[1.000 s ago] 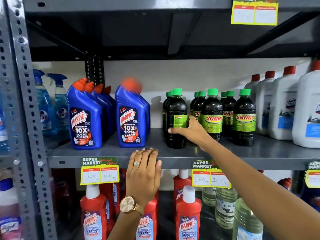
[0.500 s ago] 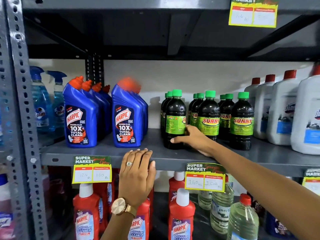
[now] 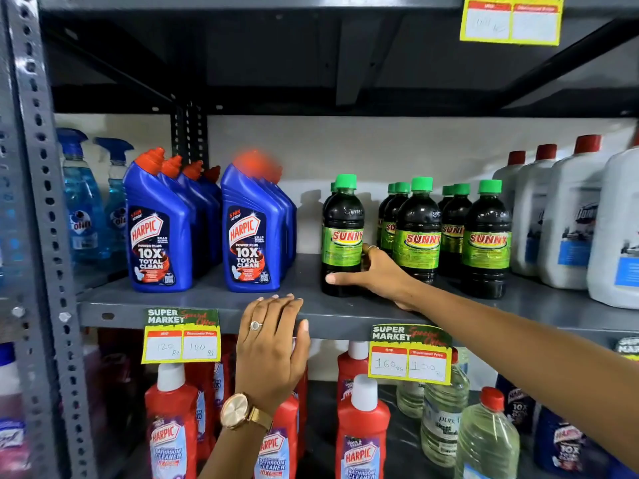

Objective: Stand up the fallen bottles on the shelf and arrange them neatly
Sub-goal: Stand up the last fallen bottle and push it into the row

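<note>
Grey painted steel makes up the shelf (image 3: 207, 302) that carries the task's things: dark round plastic bottles with green caps and green-yellow labels, ranked in short files running front to back. Every one in view stands upright, long axis vertical, cap up, label facing out toward the aisle. None lies on its side as far as the view shows, so the standing-up part looks done and what remains is tidying.

The leftmost front dark bottle (image 3: 342, 236) stands a little apart from the other dark green-capped bottles (image 3: 449, 233), with a visible gap between it and the next file. The right hand (image 3: 375, 276) reaches in from the right, thumb stretched across the bottle's base at the front and fingers curled round its lower right side, a loose part-open hold on it. My guess is it is turning or nudging the bottle into line.

The left hand (image 3: 273, 344) rests flat and open on the shelf's front lip, holding no bottle. Blue angled-neck toilet-cleaner bottles (image 3: 204, 229) stand upright to the left, white red-capped jugs (image 3: 567, 216) to the right.
</note>
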`<action>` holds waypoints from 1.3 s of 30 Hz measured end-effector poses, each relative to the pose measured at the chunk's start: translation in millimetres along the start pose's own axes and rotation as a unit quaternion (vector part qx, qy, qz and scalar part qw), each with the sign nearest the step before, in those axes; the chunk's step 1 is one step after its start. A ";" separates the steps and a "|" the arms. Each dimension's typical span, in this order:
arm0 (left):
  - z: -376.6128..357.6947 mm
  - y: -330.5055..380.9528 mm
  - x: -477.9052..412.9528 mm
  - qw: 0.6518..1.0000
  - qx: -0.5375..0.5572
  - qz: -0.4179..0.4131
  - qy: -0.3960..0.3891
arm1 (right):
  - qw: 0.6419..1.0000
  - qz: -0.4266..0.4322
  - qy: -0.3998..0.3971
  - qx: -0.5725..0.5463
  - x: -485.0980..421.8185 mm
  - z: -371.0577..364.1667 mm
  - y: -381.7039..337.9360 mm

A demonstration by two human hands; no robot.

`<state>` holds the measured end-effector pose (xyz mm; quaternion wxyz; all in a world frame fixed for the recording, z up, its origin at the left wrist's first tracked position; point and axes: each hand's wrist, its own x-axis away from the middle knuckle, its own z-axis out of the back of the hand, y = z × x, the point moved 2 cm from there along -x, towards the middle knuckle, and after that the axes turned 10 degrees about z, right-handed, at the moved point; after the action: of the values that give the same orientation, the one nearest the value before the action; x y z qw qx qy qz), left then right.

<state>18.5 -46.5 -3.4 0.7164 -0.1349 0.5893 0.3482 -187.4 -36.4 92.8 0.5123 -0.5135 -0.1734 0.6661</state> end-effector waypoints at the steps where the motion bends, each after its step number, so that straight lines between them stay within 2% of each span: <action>1: 0.3 0.4 -0.2 1.000 -0.001 0.000 -0.002 | 1.000 0.004 0.006 0.008 -0.7 -1.0 -0.8; 6: 2.2 0.5 -0.7 1.000 -0.002 0.004 -0.018 | 0.999 -0.006 0.017 -0.029 -1.6 4.6 3.7; 15: 4.3 1.7 -1.5 1.000 -0.001 0.003 -0.022 | 0.997 0.024 0.047 0.057 -0.8 4.1 1.1; 26: 9.5 4.6 -3.4 1.000 0.011 0.012 -0.024 | 0.998 0.014 0.025 0.064 2.5 7.1 -1.4; 30: 24.0 12.5 -22.1 0.996 -0.016 0.045 -0.073 | 0.994 0.022 -0.012 0.105 24.9 11.0 -24.9; 32: 26.0 16.7 -38.7 0.990 -0.009 0.066 -0.124 | 0.986 0.054 0.046 0.154 47.2 24.2 -37.4; 34: 19.8 21.9 -56.2 0.967 0.093 0.134 -0.198 | 0.965 0.072 0.138 0.210 69.7 44.8 -42.2; 36: 5.4 26.3 -76.1 0.910 0.186 0.209 -0.307 | 0.941 0.056 0.208 0.262 82.5 66.0 -38.7; 38: -14.5 30.3 -94.3 0.849 0.225 0.256 -0.403 | 0.947 -0.018 0.219 0.235 83.1 82.5 -27.1; 39: -25.1 30.9 -101.8 0.834 0.223 0.264 -0.430 | 0.953 -0.062 0.207 0.213 80.1 88.0 -19.4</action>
<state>-27.1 -73.9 92.0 0.7893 0.3524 0.2964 0.4061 -249.2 66.5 103.2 0.6752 -0.5070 0.0511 0.5333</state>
